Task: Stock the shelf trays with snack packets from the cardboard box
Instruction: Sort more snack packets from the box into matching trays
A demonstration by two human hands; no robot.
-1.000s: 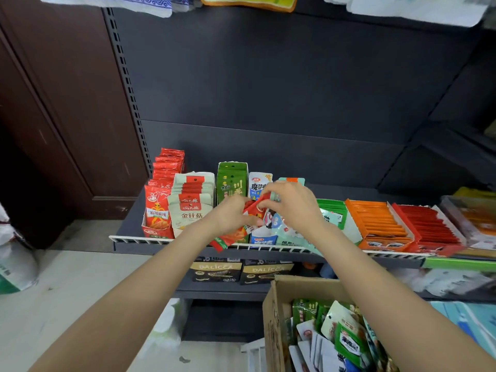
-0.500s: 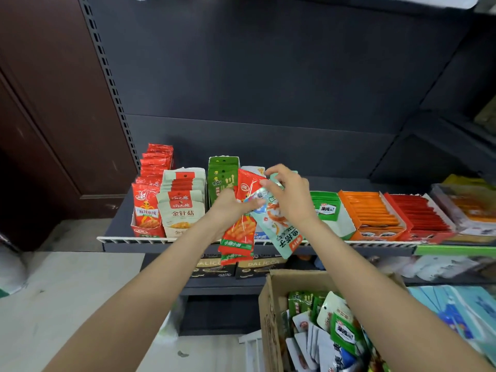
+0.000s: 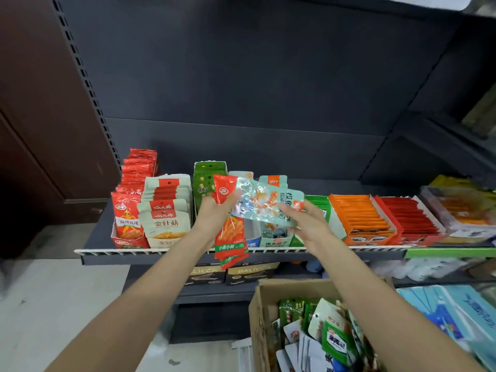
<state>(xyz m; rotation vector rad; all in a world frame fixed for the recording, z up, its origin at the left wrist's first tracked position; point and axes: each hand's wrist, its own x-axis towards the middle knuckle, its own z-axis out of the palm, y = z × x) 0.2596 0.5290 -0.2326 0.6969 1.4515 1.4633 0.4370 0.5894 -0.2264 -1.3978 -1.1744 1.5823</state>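
Red packets (image 3: 230, 232) hang lengthwise downward from our left hand (image 3: 214, 214); our right hand (image 3: 303, 224) grips teal packets (image 3: 265, 205) lying crosswise; cardboard box (image 3: 261, 318) holds mixed packets.

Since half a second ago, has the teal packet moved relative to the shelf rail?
Yes. The teal packet in the right hand has risen: it hung down to the shelf rail, now it lies tilted above it.

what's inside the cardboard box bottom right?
The brown cardboard box holds loose snack packets, green and white ones on top. The right forearm and the frame edge hide deeper layers.
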